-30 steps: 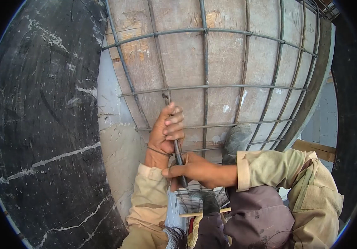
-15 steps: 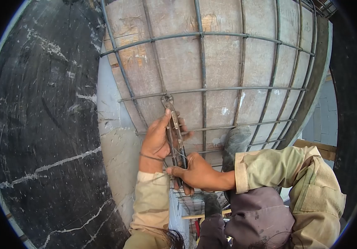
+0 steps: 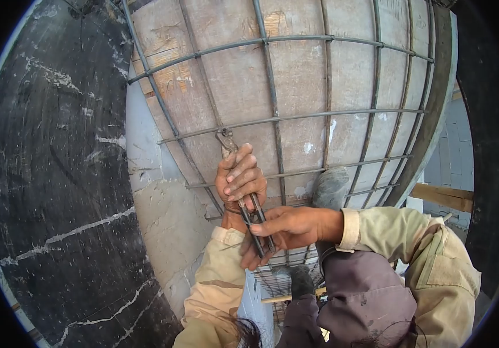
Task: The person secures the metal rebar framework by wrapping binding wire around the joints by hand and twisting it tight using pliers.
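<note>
A pair of long-handled end-cutting pincers (image 3: 230,143) slants up to a crossing of the rebar grid (image 3: 272,120), its jaws at the crossing. My left hand (image 3: 242,178) wraps its fingers round the upper part of the handles, just below the jaws. Lower down, my right hand (image 3: 296,224) holds the handle ends, thumb on top and fingers partly hidden beneath. The handles lie close together. Whether the jaws grip a tie wire is too small to tell. Something thin and dark, like wire, crosses my left wrist.
Behind the grid stands a worn plywood panel (image 3: 301,87). A black sheet (image 3: 58,174) with pale streaks lies at left, beside rough concrete (image 3: 168,226). A boot (image 3: 330,187) rests against the lower bars. A timber piece (image 3: 443,197) sticks out at right.
My left hand has turned, its fingers now folded over the front of the pincers. My right hand has shifted slightly right and up on the handles. The view has moved a little.
</note>
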{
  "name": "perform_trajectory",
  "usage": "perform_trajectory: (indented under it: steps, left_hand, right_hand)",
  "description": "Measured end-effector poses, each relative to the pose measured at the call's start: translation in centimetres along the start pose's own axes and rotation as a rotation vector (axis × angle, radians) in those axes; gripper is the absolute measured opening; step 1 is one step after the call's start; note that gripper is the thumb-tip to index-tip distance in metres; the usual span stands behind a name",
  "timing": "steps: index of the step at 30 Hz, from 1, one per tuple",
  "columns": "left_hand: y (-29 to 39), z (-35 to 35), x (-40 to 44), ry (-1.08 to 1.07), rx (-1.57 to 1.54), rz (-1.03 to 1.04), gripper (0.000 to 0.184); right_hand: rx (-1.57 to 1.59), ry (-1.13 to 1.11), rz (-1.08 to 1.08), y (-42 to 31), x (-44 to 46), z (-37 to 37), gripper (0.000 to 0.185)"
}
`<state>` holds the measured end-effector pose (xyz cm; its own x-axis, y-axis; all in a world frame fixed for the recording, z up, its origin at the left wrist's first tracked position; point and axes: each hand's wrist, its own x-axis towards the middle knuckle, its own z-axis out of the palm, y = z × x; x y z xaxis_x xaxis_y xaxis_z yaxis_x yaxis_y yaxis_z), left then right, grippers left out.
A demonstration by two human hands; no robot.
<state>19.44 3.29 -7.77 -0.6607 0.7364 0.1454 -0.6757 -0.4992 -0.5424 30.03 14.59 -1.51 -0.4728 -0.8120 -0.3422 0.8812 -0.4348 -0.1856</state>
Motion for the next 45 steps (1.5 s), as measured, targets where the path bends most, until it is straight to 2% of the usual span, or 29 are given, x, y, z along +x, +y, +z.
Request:
perform_trajectory:
  steps: [4,5,6,7,8,10,12,14,15,17,19,20,22,24,26,28,30,31,32,33,34,35,36,39,40,41,42,43,45]
  left_hand:
    - [0.0,0.0,-0.3,-0.022,-0.028,-0.004,0.023]
    - [-0.4,0.6,-0.4,0.143,0.095,0.075,0.026]
    - [-1.4,2.2,0.0,0.307,0.218,0.153,0.029]
    - [-2.6,3.9,0.6,0.856,0.703,0.323,0.037]
    - [-2.8,4.6,0.9,0.847,0.704,0.318,0.037]
    - [-2.4,5.3,-0.3,1.092,1.395,0.102,0.042]
    - [-0.5,3.7,-0.8,1.043,1.405,0.133,0.049]
    - [1.6,2.4,-1.5,0.318,0.476,-0.153,0.048]
    - [1.0,1.9,-1.8,0.235,0.125,-0.096,0.044]
    - [0.4,1.4,-1.7,0.147,0.038,-0.088,0.041]
    - [0.5,1.0,-1.4,0.004,-0.030,-0.111,0.040]
    - [0.4,1.1,-1.4,0.005,-0.028,-0.116,0.040]
    - [0.1,1.4,-1.7,0.120,-0.008,-0.033,0.045]
    - [-0.3,3.1,-2.0,0.206,0.099,0.022,0.048]
    - [-2.6,6.1,-1.5,0.966,1.193,0.274,0.048]
    - [-4.0,7.2,-0.8,0.980,1.149,0.257,0.041]
    - [-1.5,4.8,-1.5,1.064,1.587,0.065,0.037]
    - [-0.3,4.3,-1.9,0.867,1.246,0.010,0.033]
    - [0.3,3.6,-2.1,0.859,1.243,0.013,0.033]
    - [0.8,2.9,-2.5,0.463,0.580,-0.024,0.031]
    - [1.0,2.2,-3.2,0.064,-0.074,-0.049,0.028]
    - [0.7,1.2,-3.7,-0.096,-0.084,0.057,0.027]
    - [0.5,0.6,-4.4,-0.089,-0.084,0.057,0.027]
    - [-0.7,-0.3,-5.9,0.096,0.237,-0.071,0.026]
    - [-1.3,-0.2,-5.8,0.095,0.232,-0.074,0.026]
    - [-3.1,1.1,-5.2,0.364,0.738,0.060,0.030]
    - [-4.3,1.8,-4.9,0.638,1.242,0.196,0.034]
    - [-4.4,1.7,-4.6,0.668,1.410,0.241,0.042]
    - [-5.9,2.8,-2.9,0.610,1.403,0.314,0.043]
  right_hand:
    - [-0.109,0.068,-0.020,1.5,1.6,-0.4,0.034]
    - [-0.109,0.066,-0.018,1.5,1.6,0.4,0.034]
    - [-0.322,0.300,-0.035,1.3,1.2,1.7,0.033]
    - [-0.538,0.537,-0.055,1.1,1.0,2.8,0.033]
    - [-0.545,0.543,-0.060,1.0,1.1,3.4,0.033]
    - [-0.725,0.789,-0.099,2.0,1.7,4.2,0.038]
    - [-0.777,0.787,-0.100,1.8,1.7,4.1,0.039]
    - [-0.629,0.571,-0.020,1.0,1.0,4.7,0.038]
    - [-0.627,0.569,-0.022,0.9,1.1,4.4,0.038]
    - [0.011,0.221,0.001,1.0,1.6,3.3,0.039]
    - [0.034,0.086,-0.012,1.2,1.5,0.8,0.040]
    - [0.065,-0.045,-0.015,0.8,1.3,0.9,0.042]
    - [0.048,-0.019,-0.033,0.7,1.1,1.7,0.034]
    - [-0.326,0.381,-0.041,0.6,1.1,3.4,0.029]
    - [-0.508,0.577,-0.091,1.1,1.0,4.0,0.032]
    - [-0.730,0.723,-0.116,1.7,1.0,3.9,0.036]
    - [-0.777,0.730,-0.113,1.2,0.9,4.6,0.043]
    - [-0.877,0.685,-0.105,1.0,0.8,4.2,0.044]
    - [-0.978,0.639,-0.089,0.8,0.5,3.8,0.045]
    - [-0.981,0.639,-0.081,-0.1,-0.2,4.1,0.045]
    - [-0.924,0.391,0.040,-1.0,-1.0,4.2,0.045]
    - [-0.855,0.147,0.148,-2.0,-1.8,4.4,0.045]
    - [-0.849,0.146,0.145,-3.0,-3.0,4.3,0.045]
    - [-0.961,0.379,0.024,-4.5,-6.3,3.0,0.042]
    - [-0.950,0.643,-0.178,-4.3,-6.8,2.0,0.040]
    - [-0.918,0.905,-0.378,-3.8,-7.0,1.1,0.039]
    - [-0.910,0.913,-0.366,-3.1,-6.7,0.0,0.039]
    - [-0.995,0.889,-0.453,-2.4,-6.4,-1.1,0.040]
    - [-1.044,0.713,-0.556,-1.6,-5.9,-1.3,0.043]
